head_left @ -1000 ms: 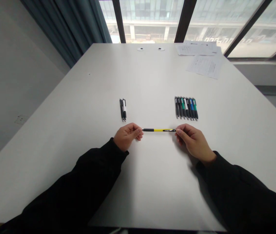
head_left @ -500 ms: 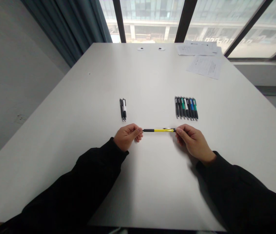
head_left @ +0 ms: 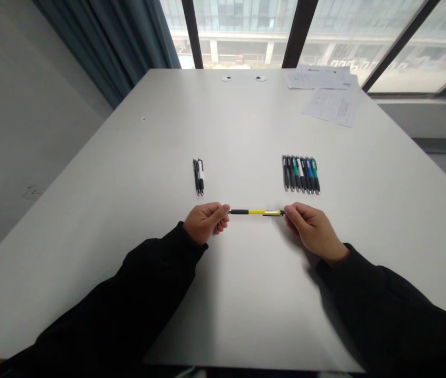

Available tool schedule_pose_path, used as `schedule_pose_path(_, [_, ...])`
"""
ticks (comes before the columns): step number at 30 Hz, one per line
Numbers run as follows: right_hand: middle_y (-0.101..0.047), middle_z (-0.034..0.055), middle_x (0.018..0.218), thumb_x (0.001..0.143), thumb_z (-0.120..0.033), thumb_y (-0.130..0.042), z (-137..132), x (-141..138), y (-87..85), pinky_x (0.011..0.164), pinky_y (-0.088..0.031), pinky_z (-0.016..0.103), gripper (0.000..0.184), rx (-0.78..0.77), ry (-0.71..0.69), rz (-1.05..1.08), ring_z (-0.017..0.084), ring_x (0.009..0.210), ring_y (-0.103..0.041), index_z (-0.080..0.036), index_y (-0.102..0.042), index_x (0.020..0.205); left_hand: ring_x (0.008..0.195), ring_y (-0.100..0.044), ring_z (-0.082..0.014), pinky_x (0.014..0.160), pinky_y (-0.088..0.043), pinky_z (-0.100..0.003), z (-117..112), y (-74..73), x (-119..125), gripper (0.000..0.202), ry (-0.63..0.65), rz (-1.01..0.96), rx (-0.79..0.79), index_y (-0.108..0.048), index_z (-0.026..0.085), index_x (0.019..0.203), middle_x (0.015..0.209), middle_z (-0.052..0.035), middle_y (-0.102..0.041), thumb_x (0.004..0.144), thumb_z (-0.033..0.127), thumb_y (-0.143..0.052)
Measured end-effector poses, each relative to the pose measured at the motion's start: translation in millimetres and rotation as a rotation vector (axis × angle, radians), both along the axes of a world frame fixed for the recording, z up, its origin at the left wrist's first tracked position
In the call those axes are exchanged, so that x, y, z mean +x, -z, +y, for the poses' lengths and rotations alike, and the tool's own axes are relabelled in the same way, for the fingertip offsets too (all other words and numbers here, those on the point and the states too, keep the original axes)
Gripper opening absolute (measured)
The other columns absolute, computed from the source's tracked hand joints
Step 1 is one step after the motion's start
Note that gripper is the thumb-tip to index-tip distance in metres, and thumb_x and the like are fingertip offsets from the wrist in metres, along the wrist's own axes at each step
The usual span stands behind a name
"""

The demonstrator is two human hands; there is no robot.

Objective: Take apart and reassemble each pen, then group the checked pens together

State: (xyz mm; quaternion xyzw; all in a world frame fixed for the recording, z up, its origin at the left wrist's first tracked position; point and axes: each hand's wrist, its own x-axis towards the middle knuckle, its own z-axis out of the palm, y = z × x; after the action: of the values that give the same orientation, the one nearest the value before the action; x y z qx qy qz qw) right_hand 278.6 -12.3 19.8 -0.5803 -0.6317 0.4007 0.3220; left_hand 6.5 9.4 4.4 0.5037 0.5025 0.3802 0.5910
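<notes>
A yellow pen (head_left: 256,212) with a black grip lies level between my two hands. My left hand (head_left: 206,220) pinches its tip end, at the black grip side. At the clip end, my right hand (head_left: 310,227) has thumb and fingers closed on the pen; the clip faces toward me. Beyond my left hand, two pens (head_left: 198,177), one black and one white with a black grip, rest side by side. A row of several pens (head_left: 300,174) in black, green, white and blue lies beyond my right hand.
The white table (head_left: 246,294) stretches to the windows. Printed papers (head_left: 327,100) lie at its far right corner. Two small oval fittings (head_left: 261,79) sit near the far edge. A blue curtain (head_left: 128,47) hangs at the far left.
The yellow pen has turned about its long axis: its clip has gone from the far side to the side nearest me. Both hands stay in nearly the same place.
</notes>
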Motion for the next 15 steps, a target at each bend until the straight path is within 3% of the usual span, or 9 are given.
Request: schedule_pose_path(15, [-0.046, -0.0028, 0.049, 0.097, -0.054, -0.044, -0.5, -0.2, -1.2, 0.05, -0.032, 0.028, 0.05, 0.013, -0.016, -0.053, 0.012, 0.047, -0.04, -0.02, -0.049, 0.06, 0.035, -0.044, -0.0077, 0.033, -0.032, -0.02, -2.8, -3.7, -0.6, 0.056, -0.001, 0.08, -0.034, -0.059, 0.016, 0.055, 0.043, 0.0001, -0.053, 0.076, 0.068, -0.064])
